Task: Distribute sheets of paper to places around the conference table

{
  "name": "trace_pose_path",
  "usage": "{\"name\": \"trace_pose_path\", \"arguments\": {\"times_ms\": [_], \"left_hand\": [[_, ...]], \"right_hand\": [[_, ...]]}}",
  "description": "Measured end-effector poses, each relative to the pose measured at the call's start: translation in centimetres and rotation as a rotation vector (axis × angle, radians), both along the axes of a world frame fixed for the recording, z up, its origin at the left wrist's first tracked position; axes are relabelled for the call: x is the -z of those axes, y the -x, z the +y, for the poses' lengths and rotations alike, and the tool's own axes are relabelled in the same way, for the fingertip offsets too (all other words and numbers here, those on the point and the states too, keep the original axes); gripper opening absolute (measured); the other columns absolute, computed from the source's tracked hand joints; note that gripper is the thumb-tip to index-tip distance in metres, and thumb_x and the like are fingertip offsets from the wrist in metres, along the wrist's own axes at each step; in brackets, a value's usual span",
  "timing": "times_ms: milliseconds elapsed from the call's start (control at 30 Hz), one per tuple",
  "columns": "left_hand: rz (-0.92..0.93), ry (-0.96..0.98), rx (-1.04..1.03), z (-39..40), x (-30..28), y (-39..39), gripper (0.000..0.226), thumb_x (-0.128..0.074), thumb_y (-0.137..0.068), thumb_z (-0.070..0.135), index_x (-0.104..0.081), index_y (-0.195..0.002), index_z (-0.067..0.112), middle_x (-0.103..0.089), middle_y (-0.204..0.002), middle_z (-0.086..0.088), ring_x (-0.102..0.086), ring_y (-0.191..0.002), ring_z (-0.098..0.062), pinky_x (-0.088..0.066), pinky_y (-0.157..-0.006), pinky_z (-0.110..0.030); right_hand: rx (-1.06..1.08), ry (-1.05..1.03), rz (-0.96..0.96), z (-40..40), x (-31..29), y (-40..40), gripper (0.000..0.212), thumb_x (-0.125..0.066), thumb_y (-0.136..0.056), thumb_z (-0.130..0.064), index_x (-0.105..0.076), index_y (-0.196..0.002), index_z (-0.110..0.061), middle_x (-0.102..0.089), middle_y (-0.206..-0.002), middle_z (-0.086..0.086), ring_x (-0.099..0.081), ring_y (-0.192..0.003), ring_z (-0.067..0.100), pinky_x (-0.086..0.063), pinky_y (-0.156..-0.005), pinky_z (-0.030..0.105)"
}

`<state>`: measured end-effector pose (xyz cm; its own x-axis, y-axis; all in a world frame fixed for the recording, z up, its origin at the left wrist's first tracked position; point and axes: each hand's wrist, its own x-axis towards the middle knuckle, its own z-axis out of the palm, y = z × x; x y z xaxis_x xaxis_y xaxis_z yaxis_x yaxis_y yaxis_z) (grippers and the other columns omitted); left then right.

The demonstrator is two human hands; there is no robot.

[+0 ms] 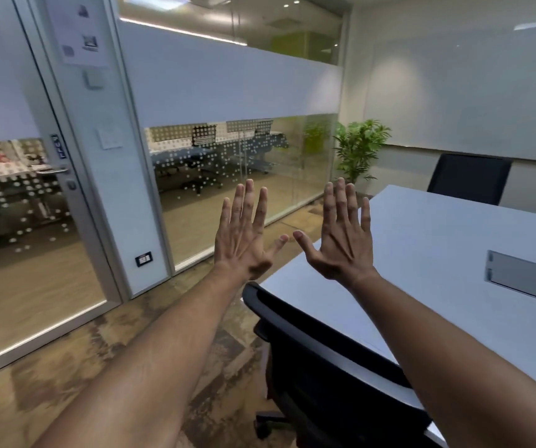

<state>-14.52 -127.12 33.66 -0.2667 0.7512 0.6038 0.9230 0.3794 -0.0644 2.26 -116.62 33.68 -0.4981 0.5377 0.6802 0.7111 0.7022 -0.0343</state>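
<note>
- No sheets of paper show anywhere in view; where they lie cannot be told.
- The table [438,240] is bare on the visible part, running away to the right, its long axis front-to-back.
- The right hand [346,240] hovers over its near corner, nearer the table than the left hand [244,237], which hangs over the floor.
- Both hands are spread flat, fingers wide, holding nothing.
- A chair [318,357] is tucked in just below.
</note>
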Motion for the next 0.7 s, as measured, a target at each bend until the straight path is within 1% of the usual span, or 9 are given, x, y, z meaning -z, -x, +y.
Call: {"name": "trace_pose_path", "arguments": {"times_ms": [67,167,333,500,700], "left_hand": [[-0.009,-0.003,-0.018,-0.6,0.0,2.2,0.096,-0.012,-0.086,0.075,0.021,-0.152,0.014,0.026,-0.159,-0.015,0.023,-0.148,-0.027,0.006,-0.121,-0.048],[-0.009,-0.023,-0.035,-0.7,0.2,5.2,0.096,-0.014,-0.087,0.075,0.021,-0.152,0.014,0.027,-0.159,-0.015,0.023,-0.148,-0.027,0.008,-0.121,-0.047],[-0.007,-0.029,-0.056,0.6,0.8,10.4,0.097,-0.014,-0.086,0.076,0.021,-0.152,0.015,0.028,-0.159,-0.013,0.026,-0.147,-0.026,0.013,-0.12,-0.046],[0.017,-0.02,-0.063,4.2,0.8,16.0,0.095,-0.012,-0.086,0.075,0.021,-0.152,0.014,0.027,-0.16,-0.009,0.025,-0.147,-0.025,0.012,-0.12,-0.047],[-0.001,-0.008,-0.062,9.9,0.5,22.6,0.095,-0.012,-0.087,0.075,0.023,-0.152,0.015,0.029,-0.159,-0.01,0.026,-0.147,-0.026,0.012,-0.12,-0.048]], "right_hand": [[-0.028,-0.001,-0.006,-0.4,-0.1,2.4,0.102,-0.025,-0.087,-0.075,0.004,-0.157,-0.008,0.007,-0.166,0.014,0.01,-0.153,0.028,0.004,-0.123,0.05],[-0.053,-0.006,-0.018,-0.3,-0.1,5.7,0.101,-0.027,-0.088,-0.075,0.005,-0.157,-0.008,0.009,-0.166,0.014,0.011,-0.153,0.028,0.003,-0.123,0.052],[-0.062,-0.025,-0.017,1.8,0.1,11.4,0.101,-0.024,-0.087,-0.075,0.003,-0.158,-0.008,0.007,-0.166,0.015,0.009,-0.153,0.029,0.001,-0.122,0.054],[-0.066,-0.04,0.031,5.9,0.0,17.3,0.101,-0.028,-0.087,-0.075,0.0,-0.158,-0.007,0.004,-0.166,0.016,0.006,-0.153,0.03,0.0,-0.122,0.054],[-0.053,-0.023,0.03,11.7,0.1,24.0,0.102,-0.026,-0.087,-0.076,0.002,-0.158,-0.008,0.006,-0.166,0.015,0.008,-0.153,0.029,0.0,-0.122,0.054]]}}
